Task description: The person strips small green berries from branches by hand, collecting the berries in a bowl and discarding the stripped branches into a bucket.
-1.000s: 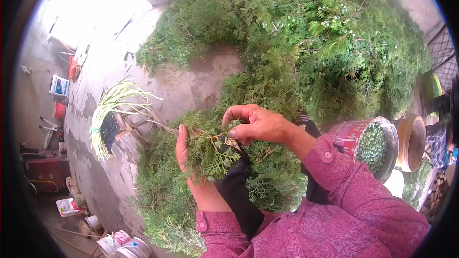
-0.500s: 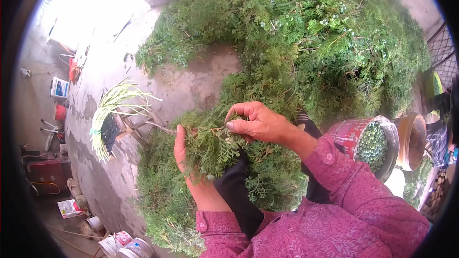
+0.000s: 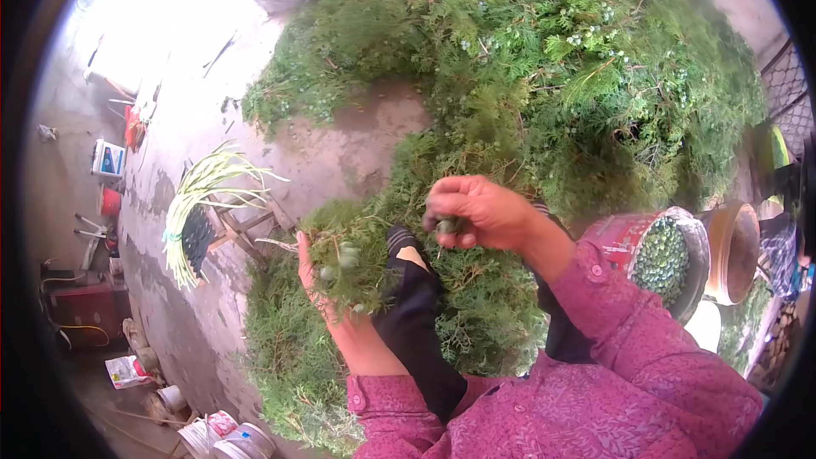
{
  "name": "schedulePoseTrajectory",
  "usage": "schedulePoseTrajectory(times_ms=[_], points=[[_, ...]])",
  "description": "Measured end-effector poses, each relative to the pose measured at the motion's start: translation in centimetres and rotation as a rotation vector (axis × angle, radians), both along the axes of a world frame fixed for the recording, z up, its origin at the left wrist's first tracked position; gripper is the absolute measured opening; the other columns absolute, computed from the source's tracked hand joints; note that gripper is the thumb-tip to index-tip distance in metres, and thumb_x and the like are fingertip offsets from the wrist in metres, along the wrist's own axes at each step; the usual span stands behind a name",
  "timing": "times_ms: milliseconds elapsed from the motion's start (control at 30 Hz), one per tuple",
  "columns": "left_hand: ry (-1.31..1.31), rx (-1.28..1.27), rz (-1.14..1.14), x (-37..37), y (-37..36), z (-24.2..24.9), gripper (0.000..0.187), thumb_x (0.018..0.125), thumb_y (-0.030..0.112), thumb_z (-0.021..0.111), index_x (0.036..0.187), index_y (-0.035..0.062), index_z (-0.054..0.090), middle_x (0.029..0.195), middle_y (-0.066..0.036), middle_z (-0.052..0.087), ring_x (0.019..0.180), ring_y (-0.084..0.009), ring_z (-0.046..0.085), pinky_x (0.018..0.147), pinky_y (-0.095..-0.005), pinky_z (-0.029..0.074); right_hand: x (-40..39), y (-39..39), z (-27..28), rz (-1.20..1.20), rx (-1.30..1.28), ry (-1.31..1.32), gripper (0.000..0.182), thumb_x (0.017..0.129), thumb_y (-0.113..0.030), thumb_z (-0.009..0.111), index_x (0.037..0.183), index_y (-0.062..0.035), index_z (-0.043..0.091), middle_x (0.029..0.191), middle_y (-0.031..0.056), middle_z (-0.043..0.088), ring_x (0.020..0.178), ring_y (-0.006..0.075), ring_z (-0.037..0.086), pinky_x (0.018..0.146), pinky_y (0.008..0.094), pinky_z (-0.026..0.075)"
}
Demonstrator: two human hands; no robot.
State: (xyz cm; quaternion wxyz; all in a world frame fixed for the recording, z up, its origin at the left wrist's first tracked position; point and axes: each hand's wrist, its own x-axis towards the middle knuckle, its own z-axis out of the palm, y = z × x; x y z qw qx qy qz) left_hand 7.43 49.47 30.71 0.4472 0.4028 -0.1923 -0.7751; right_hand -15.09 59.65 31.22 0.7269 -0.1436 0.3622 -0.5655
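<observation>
The left hand (image 3: 327, 297) is wrapped around a leafy cypress sprig (image 3: 348, 268) carrying small green cones, holding it above the person's black-clad knee (image 3: 412, 289). Just beside it, the right hand (image 3: 476, 211) has its grip pinched narrow on a few green cones (image 3: 446, 224), clear of the sprig. A red bucket (image 3: 625, 242) filled with green cones stands to the right, near the big heap of cut branches (image 3: 552, 76).

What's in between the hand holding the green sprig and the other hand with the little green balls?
In the head view, a black shoe on green cuttings lies between the left hand with the sprig and the right hand.
</observation>
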Motion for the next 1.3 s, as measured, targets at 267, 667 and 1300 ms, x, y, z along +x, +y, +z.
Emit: schedulePoseTrajectory(times_ms=[267,667,1300], points=[[-0.024,0.015,-0.026,-2.8,1.1,0.5,0.029,0.087,0.035,0.052,0.092,0.0064,0.055,0.083,-0.009,0.06,0.071,-0.0207,0.059,0.063,-0.0338,0.05,2.7,-0.9,-0.5,0.204,0.039,-0.225,0.022,0.085,-0.022,0.058,0.103,-0.0089,0.053,0.083,0.0022,0.06,0.062,0.0101,0.059,0.041,0.0171,0.037],[-0.008,-0.027,-0.027,-3.0,1.1,0.4,0.029,0.086,0.034,0.054,0.092,0.006,0.056,0.081,-0.008,0.06,0.066,-0.0191,0.059,0.058,-0.0319,0.051,3.4,-1.3,-0.4,-0.048,0.097,-0.003,0.025,0.082,-0.019,0.062,0.1,-0.0051,0.052,0.068,0.0002,0.053,0.044,0.0059,0.044,0.035,0.0187,0.03],[-0.074,-0.036,0.055,-3.5,1.2,0.0,0.025,0.086,0.03,0.055,0.091,0.0055,0.056,0.078,-0.005,0.059,0.065,-0.016,0.057,0.057,-0.0287,0.047,4.3,-1.6,0.6,0.17,0.127,-0.046,0.03,0.082,-0.026,0.063,0.103,-0.0063,0.055,0.087,-0.002,0.057,0.07,0.0081,0.053,0.052,0.0235,0.043]])
